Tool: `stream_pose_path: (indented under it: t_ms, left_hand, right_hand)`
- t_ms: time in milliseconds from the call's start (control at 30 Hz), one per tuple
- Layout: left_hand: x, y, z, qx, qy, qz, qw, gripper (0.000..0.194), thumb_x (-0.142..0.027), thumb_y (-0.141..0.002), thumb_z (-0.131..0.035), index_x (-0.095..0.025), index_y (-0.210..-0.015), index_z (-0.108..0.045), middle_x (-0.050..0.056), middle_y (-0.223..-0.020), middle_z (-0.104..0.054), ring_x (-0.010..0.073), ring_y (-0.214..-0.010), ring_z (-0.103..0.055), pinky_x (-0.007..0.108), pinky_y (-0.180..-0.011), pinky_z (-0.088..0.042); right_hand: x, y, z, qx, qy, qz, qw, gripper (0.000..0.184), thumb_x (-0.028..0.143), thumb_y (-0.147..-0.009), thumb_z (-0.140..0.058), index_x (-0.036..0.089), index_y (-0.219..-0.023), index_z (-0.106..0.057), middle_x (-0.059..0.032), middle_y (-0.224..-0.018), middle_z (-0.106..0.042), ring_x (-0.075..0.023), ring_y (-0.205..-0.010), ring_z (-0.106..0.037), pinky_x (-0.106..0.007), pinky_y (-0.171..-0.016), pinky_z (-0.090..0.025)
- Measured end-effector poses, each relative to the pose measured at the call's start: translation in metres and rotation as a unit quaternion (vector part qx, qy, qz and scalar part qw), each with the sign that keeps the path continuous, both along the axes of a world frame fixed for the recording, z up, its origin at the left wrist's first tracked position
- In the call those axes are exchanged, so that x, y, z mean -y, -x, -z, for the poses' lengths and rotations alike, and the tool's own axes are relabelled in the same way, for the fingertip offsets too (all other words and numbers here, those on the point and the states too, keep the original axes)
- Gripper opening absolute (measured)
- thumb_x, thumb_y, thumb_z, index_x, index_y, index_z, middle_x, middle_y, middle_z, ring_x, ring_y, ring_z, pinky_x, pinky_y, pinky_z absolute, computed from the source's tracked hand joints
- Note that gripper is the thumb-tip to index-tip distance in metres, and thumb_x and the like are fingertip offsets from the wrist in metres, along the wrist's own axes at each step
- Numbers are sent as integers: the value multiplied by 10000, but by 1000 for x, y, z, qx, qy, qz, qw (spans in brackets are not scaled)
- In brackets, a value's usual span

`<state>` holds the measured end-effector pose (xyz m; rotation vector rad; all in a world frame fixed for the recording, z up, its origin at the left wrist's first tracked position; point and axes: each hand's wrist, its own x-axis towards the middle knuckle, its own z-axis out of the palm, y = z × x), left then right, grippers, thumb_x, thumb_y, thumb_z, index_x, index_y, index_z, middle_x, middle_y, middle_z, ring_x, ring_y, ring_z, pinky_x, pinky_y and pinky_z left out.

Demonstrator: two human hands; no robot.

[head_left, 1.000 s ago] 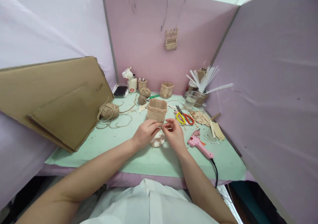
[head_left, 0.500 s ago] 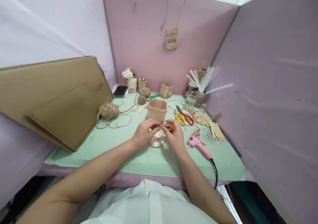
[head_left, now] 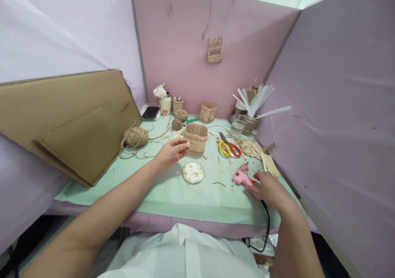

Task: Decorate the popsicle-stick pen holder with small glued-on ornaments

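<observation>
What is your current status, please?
Left hand pinches small pale piece. Right hand at pink glue gun. Nearer wooden basket upright, patterned disc in front.

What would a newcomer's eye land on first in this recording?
Probably the pink glue gun, right of centre, with the right hand at its rear end. Then the fan of white strips at the back right, and the large brown cardboard slanting at the left.

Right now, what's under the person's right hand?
Under the right hand is the pink glue gun. Its front end shows, and its black cord hangs down below. The hand covers most of the back part, so I can't see that.
</observation>
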<state>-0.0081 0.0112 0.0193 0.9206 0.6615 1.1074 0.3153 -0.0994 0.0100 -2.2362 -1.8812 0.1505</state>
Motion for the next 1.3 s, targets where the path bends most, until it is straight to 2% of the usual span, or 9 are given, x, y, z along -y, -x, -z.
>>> stream_pose_path:
  t_ms: [167,300,400,467,533,667,767,933,1300]
  left_hand:
    - [-2,6,-2,41,51,61,996,270,-200,-567,-826,-144,-774,-662,-1,-670,-614,65,-621,-572,187,-591,-441]
    - [-2,9,-3,52,47,101,992,271,-209,-564,-833,-148,-763,-658,2,-687,-599,66,-633,-568,177,-577,-432]
    - [-2,11,-2,60,34,121,990,264,-212,-573,-829,-155,-762,-654,11,-742,-603,72,-665,-567,189,-592,-433]
    - [-3,13,0,67,27,129,989,270,-212,-567,-831,-163,-767,-657,20,-789,-612,83,-692,-568,201,-597,-434]
    - [-4,14,2,70,25,137,988,277,-206,-554,-836,-170,-768,-664,27,-820,-618,91,-707,-568,209,-601,-436]
    - [-7,16,5,64,19,148,987,268,-198,-545,-842,-170,-757,-680,35,-814,-621,93,-704,-564,210,-608,-443]
    - [-7,17,6,54,11,147,988,271,-213,-537,-849,-163,-748,-687,46,-819,-624,98,-715,-563,208,-606,-443]
    - [-6,17,5,17,-11,160,987,277,-243,-542,-850,-146,-746,-689,47,-809,-614,101,-739,-562,209,-633,-456]
    - [-5,16,8,-26,-21,175,984,283,-246,-542,-849,-140,-762,-708,57,-797,-625,113,-743,-571,234,-670,-472]
  right_hand:
    - [-9,1,15,-11,28,-29,999,254,428,-668,-669,186,-690,-593,-76,-714,-613,-200,-630,-546,-278,-530,-342]
    - [-5,4,7,-38,-1,-40,998,259,448,-756,-575,193,-745,-613,-65,-735,-626,-192,-638,-551,-284,-550,-359]
    - [0,8,-5,-122,-53,-60,989,318,484,-813,-509,203,-894,-633,-63,-843,-656,-195,-709,-590,-290,-611,-416]
    - [2,17,-12,-215,-90,-79,969,365,504,-833,-487,215,-1015,-617,-67,-936,-667,-196,-751,-611,-288,-620,-441]
    - [3,31,-15,-320,-118,-94,935,408,521,-850,-458,211,-1075,-597,-83,-1000,-663,-197,-759,-621,-286,-593,-454]
    - [4,69,-12,-473,-157,-104,861,431,549,-855,-446,175,-970,-628,-100,-912,-657,-174,-674,-588,-269,-512,-436]
    - [5,94,-7,-503,-165,-126,839,441,568,-855,-439,173,-887,-632,-81,-793,-640,-162,-635,-557,-250,-473,-414]
    - [11,114,-5,-490,-152,-177,840,500,600,-851,-414,164,-849,-659,-77,-764,-643,-164,-642,-550,-249,-497,-424]
    - [12,123,-2,-485,-135,-157,850,537,649,-822,-411,168,-777,-644,-28,-641,-538,-120,-499,-432,-233,-432,-374]
